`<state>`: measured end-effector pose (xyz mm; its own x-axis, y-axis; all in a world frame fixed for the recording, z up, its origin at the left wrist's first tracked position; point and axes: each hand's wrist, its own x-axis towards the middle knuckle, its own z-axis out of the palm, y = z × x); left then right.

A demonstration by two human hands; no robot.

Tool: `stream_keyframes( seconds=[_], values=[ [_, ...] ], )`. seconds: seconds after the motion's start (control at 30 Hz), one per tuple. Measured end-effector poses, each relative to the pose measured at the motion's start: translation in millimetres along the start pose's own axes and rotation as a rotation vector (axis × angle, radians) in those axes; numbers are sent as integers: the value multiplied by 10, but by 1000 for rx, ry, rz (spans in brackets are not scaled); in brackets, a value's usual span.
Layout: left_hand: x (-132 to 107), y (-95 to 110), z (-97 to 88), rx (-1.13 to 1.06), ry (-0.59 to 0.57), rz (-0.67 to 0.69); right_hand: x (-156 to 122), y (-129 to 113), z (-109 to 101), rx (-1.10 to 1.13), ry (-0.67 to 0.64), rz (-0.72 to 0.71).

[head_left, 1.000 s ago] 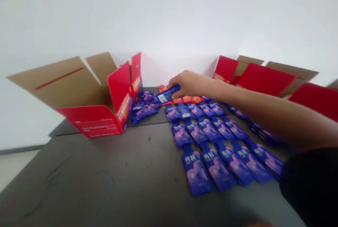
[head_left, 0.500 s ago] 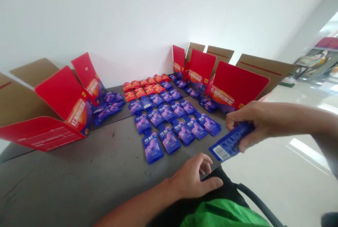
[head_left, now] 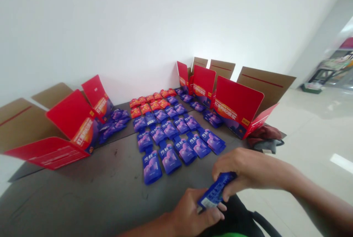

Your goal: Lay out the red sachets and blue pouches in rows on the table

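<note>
A blue pouch (head_left: 216,191) with small print and a white barcode patch is held between both hands over the table's near edge. My right hand (head_left: 239,170) grips its upper end, and my left hand (head_left: 194,211) has its thumb and fingers closed on the barcode end. Just beyond, rows of blue-purple pouches (head_left: 168,158) lie flat on the grey table (head_left: 110,189), overlapping in columns. Behind them sit several red-orange pouches (head_left: 145,108), lined up toward the wall.
Open red cartons stand on the left (head_left: 68,119) and right (head_left: 237,101), flaps up. A heap of purple pouches (head_left: 113,123) lies by the left cartons; small piles (head_left: 212,118) line the right ones. A dark red cloth (head_left: 264,135) rests at the table's right edge.
My right hand has brought the blue pouch down and left to my left hand. The left hand, empty before, now grips the pouch's barcode end. The view has shifted slightly.
</note>
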<state>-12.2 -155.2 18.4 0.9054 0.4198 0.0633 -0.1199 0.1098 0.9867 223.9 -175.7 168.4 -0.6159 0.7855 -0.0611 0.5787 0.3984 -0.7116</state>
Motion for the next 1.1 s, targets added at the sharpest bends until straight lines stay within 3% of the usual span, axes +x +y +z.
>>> stream_keyframes(
  seconds=[0.13,0.23,0.4,0.57,0.63,0.73,0.87,1.1],
  values=[
    [78,-124,-53,-441,-136,-48,29,92,-8,67,34,-95],
    [118,-160,-94,-574,-151,-100,47,149,-23,99,35,-126],
    [101,-45,-159,-334,-122,-52,135,313,-19,126,18,-103],
    [50,-30,-208,-37,-22,-157,242,411,-26,143,-13,-50],
    [50,-99,-200,9,13,-172,221,420,-54,131,46,-2],
    [72,-216,-178,-70,65,-149,104,453,-55,172,237,113],
    [99,-296,-183,-136,112,-120,-28,535,179,344,423,216],
    [83,-336,-177,-109,118,-73,116,572,756,549,451,149]
  ],
)
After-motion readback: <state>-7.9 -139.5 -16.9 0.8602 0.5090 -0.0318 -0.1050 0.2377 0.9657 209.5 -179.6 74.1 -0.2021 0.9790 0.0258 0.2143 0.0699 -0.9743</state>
